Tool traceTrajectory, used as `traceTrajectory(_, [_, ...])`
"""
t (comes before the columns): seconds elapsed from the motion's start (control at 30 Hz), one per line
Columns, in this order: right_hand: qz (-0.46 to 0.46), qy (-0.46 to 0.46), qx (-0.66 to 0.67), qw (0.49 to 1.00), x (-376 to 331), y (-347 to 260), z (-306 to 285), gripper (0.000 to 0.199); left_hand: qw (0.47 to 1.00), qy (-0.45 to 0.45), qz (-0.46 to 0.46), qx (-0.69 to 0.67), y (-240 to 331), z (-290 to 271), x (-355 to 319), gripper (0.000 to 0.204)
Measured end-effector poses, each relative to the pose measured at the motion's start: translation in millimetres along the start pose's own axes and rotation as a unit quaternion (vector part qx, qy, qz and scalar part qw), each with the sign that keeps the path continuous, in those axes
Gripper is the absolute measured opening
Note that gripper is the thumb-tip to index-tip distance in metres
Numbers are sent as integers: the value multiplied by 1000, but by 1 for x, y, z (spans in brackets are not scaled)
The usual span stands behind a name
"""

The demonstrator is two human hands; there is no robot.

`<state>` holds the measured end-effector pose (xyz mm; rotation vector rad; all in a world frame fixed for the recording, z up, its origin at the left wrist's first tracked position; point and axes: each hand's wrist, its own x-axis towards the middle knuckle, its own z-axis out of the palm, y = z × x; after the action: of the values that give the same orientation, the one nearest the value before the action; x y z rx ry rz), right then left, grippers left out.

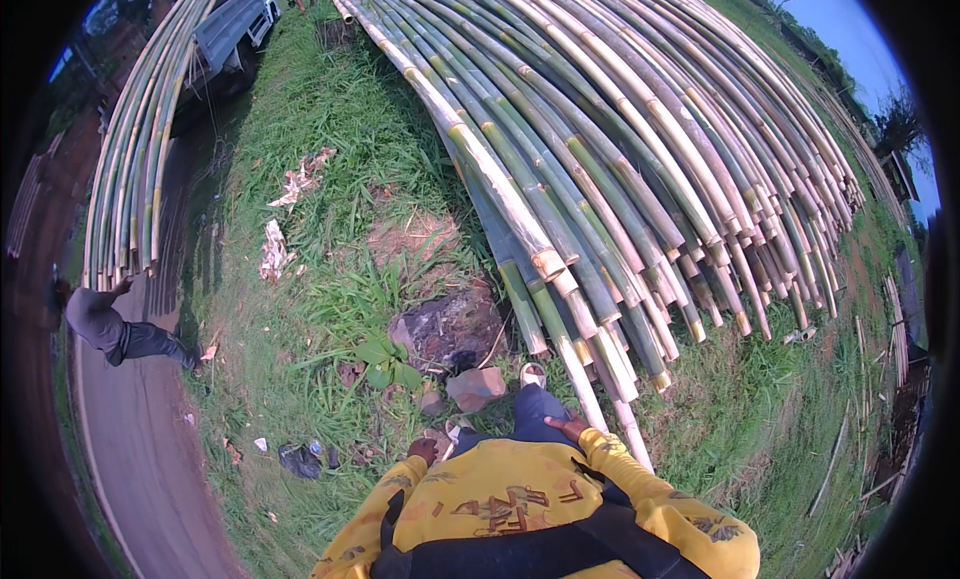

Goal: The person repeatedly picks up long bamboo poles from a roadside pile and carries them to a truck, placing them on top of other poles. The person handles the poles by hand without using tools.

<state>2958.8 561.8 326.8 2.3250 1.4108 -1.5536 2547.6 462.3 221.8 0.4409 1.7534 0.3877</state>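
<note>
A big stack of long bamboo poles (640, 159), green and pale tan, lies on the grass ahead of me and to the right, cut ends toward me. My right hand (568, 426) rests flat on my right thigh, fingers stretched out, beside the nearest pole ends. No pole is in it. By my left hip hangs my left hand (425, 449); its fingers are too small and hidden to read, and I make out nothing held. A reddish stone (476, 388) and a large dark rock (450, 329) are just in front of my feet.
On the left, a person (105, 324) stands on the road (150, 429) at the ends of bamboo poles (140, 159) loaded on a truck (232, 24). Dry husks (273, 251) and a black plastic bag (299, 461) lie on the grass.
</note>
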Motion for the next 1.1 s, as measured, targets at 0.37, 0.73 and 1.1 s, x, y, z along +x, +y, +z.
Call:
traceTrajectory(0.37, [-49, 310, 76, 946, 170, -45, -313, 34, 953, -75, 107, 275, 70, 13, -27, 33])
traceTrajectory(0.73, [12, 328, -220, 919, 339, -126, -476, 107, 983, 25, 115, 143, 135, 46, -36, 36])
traceTrajectory(1.1, [93, 150, -187, 966, 390, -121, -505, 97, 983, 118, -128, -55, 182, 101, -66, 32])
